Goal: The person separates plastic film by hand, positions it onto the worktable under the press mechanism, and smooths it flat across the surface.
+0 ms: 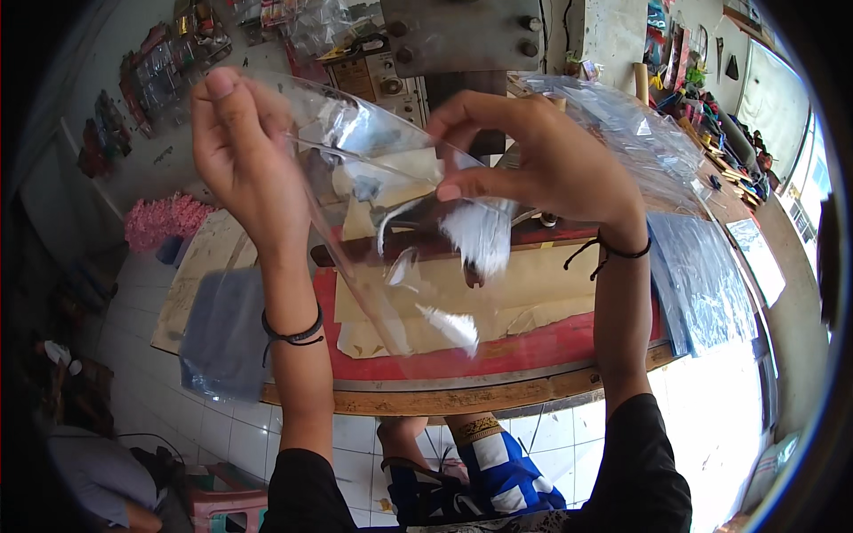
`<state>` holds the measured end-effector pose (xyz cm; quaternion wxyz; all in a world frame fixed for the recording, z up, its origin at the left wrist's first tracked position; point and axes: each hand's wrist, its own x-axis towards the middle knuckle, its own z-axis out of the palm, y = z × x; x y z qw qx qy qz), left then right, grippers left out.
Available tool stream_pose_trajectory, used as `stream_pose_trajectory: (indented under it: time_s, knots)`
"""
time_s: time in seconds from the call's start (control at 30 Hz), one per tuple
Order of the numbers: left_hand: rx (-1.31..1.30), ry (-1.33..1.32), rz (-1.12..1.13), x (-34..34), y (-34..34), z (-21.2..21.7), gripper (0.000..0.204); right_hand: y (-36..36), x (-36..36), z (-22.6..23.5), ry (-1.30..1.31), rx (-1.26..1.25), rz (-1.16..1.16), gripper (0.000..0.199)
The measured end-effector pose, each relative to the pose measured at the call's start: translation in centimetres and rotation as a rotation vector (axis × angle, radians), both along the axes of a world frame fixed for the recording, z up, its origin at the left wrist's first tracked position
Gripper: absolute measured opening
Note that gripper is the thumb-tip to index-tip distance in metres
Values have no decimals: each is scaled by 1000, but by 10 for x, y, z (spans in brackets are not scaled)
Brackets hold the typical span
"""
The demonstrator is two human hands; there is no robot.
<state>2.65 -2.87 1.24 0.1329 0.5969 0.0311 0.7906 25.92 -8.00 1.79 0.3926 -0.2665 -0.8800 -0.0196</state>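
Cluttered workshop w/ white tiled floor (222, 426); wooden workbench (462, 398) topped w/ a red mat (533, 342) and brown cardboard sheets (533, 289). Both hands raised above the bench, holding one clear plastic bag (400, 240) between them. Left hand (242, 151) grips the bag's left edge, fingers closed over the film, thumb up. Right hand (542, 155) pinches the top edge betw. thumb & fingertips, other fingers curled. Bag hangs down in front of the bench, glare streaks on it. Stack of clear bags (702, 275) lies on the bench at right; another bluish stack (222, 333) at left, overhanging the edge. Grey metal machine (462, 35) stands behind the hands. Pink pile (164, 218) on floor, far left.
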Motion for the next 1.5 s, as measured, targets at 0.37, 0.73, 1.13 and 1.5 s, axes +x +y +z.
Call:
stream_pose_trajectory:
  time_s: [0.37,0.73,1.13,1.5]
  knots:
    - [-357,315,118,-21,32,-4,26,-18,99,10,-3,-252,-462,25]
    - [-371,603,-79,-25,61,-18,22,28,129,0,182,-46,-525,31]
    - [-354,628,-28,-29,58,-17,21,30,132,2,184,22,-558,37]
    - [-350,620,-28,-30,61,-17,22,29,133,3,181,9,-561,38]
